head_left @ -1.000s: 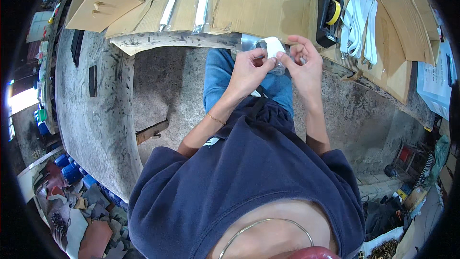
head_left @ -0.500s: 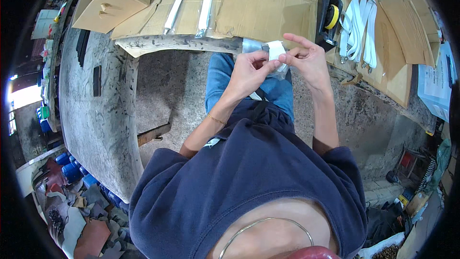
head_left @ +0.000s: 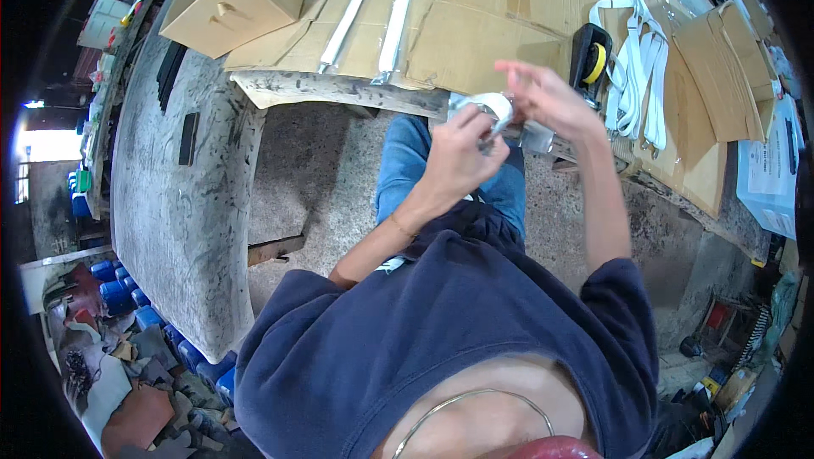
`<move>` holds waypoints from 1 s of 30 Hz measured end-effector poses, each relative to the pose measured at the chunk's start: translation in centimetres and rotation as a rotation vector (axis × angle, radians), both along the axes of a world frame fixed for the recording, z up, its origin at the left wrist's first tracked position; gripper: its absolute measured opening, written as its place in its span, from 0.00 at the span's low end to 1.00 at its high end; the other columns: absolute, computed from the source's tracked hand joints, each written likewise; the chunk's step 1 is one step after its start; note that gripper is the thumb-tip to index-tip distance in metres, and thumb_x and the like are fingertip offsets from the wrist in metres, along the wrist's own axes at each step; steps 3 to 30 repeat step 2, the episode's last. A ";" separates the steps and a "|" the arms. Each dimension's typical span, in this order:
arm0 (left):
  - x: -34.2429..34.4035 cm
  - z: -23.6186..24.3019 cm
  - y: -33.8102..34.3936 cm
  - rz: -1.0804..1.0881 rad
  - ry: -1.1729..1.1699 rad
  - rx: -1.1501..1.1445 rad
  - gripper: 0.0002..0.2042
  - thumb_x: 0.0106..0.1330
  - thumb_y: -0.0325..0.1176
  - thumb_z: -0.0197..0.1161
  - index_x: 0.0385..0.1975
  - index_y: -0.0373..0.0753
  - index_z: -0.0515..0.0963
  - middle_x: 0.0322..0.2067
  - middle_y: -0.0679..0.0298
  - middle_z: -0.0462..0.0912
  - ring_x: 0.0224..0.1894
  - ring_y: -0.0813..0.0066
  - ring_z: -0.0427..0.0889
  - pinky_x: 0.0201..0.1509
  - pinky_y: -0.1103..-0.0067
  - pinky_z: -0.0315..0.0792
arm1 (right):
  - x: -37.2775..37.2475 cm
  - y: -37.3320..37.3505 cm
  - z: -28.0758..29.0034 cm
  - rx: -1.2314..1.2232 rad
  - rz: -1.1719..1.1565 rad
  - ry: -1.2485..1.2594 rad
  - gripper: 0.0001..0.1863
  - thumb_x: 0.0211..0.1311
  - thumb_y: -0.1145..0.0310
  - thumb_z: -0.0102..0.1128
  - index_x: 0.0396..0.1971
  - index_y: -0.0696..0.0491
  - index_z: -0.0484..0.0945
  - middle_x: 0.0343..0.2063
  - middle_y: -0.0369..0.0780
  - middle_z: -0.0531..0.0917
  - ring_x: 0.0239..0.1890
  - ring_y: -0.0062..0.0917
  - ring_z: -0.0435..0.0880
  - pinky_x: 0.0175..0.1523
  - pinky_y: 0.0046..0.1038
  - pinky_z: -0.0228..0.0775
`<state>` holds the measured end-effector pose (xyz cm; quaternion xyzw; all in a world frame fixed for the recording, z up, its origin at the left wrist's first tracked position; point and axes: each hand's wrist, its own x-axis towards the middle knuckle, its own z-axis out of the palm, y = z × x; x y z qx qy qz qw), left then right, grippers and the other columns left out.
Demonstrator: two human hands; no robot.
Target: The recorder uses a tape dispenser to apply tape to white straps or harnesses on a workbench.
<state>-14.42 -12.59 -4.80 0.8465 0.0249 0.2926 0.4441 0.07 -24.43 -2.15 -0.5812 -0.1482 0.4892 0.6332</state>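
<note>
My left hand [head_left: 466, 153] is closed around a white strap [head_left: 495, 103], bent into a loop above my lap at the table edge. Clear plastic [head_left: 537, 137] shows beside the strap, partly behind my hands. My right hand [head_left: 547, 103] is just right of the loop, its index finger stretched toward the table. The other fingers of that hand are smeared by motion, so whether they touch the strap cannot be made out.
Cardboard [head_left: 475, 18] covers the table ahead, with two white straps in clear sleeves [head_left: 396, 18] on it. To the right are a black tape dispenser [head_left: 590, 56], a bundle of white straps [head_left: 632, 77] and an open carton [head_left: 721, 77]. Another carton [head_left: 242, 5] stands left.
My right hand has moved up and right, away from the left fingers. The white strap, flat between both hands before, now curves in a loop at my left hand. The view has shifted slightly.
</note>
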 end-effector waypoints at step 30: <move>-0.4 0.0 0.0 0.027 0.014 0.280 0.08 0.48 0.27 0.65 0.27 0.36 0.76 0.28 0.58 0.77 0.28 0.69 0.80 0.33 0.69 0.73 | 1.7 1.8 1.7 -0.046 0.208 -0.154 0.35 0.60 0.57 0.61 0.62 0.54 0.58 0.35 0.41 0.79 0.34 0.20 0.79 0.35 0.22 0.72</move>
